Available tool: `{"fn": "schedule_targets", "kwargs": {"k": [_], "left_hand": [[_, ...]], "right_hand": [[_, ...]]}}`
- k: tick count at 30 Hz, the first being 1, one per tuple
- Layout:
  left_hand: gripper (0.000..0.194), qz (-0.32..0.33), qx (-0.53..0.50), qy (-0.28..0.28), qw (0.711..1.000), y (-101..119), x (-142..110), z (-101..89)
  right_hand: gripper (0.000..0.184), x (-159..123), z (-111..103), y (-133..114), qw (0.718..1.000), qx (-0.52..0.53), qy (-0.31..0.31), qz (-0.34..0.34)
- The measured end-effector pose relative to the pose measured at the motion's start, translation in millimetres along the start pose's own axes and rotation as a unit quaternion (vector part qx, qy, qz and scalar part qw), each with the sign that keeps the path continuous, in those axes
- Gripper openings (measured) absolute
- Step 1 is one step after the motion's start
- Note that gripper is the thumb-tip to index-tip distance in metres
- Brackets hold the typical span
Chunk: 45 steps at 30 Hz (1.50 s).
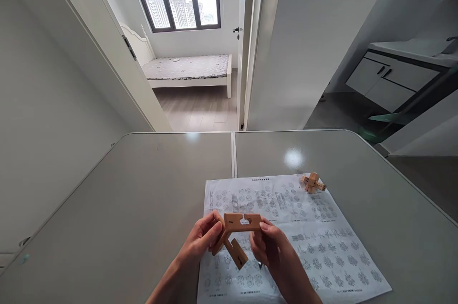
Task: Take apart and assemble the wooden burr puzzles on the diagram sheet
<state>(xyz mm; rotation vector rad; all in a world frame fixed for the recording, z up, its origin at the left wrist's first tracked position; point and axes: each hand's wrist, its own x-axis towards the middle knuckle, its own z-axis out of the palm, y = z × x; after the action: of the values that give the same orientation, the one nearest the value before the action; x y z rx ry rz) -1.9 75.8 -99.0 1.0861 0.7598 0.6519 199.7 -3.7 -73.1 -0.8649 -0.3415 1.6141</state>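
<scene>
Just above a printed sheet (343, 227), both of my hands hold wooden puzzle pieces. My left hand (205, 235) is closed round the left end of the pieces, thumb on top. A notched wooden puzzle piece (234, 222) with a dark mark spans between the hands, and my right hand (274, 246) pinches its right end. Another wooden piece (238, 254), also marked, slants down toward me from the left side; my fingers hide how the pieces meet. A small dark pointed thing (260, 265) shows beneath my right hand, too little of it to name.
An assembled wooden cross-shaped puzzle (313, 183) sits on the sheet's far right corner. The grey table (143, 208) has a pale seam (234, 156) and a raised edge. Walls stand left and ahead; a doorway beyond shows a bed (189, 68).
</scene>
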Motion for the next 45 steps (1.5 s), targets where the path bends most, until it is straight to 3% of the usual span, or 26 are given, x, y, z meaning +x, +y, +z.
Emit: {"fn": "schedule_targets", "kwargs": {"k": [6, 18, 28, 37, 45], "left_hand": [[0.048, -0.014, 0.010, -0.038, 0.999, 3.2, -1.2, -0.8], [0.054, -0.014, -0.016, -0.048, 0.999, -8.1, 0.7, -6.2], [0.052, -0.015, -0.026, -0.033, 0.999, -0.6, 0.4, 0.5], [0.055, -0.011, -0.023, -0.058, 0.998, 0.9, 5.3, -0.1], [0.053, -0.029, -0.006, -0.030, 0.999, 4.2, -0.9, 5.3]], "right_hand": [[0.040, 1.1, 4.7, 1.7, 0.997, -0.050, -0.058, 0.019], [0.042, 2.4, -5.6, 4.0, 0.997, -0.043, -0.060, 0.036], [0.041, 6.5, -4.2, 15.5, 0.992, -0.048, -0.080, 0.088], [0.040, 5.9, -5.8, 22.3, 0.991, -0.035, -0.095, 0.092], [0.053, 6.6, -2.1, 25.6, 0.991, -0.043, -0.081, 0.093]]}}
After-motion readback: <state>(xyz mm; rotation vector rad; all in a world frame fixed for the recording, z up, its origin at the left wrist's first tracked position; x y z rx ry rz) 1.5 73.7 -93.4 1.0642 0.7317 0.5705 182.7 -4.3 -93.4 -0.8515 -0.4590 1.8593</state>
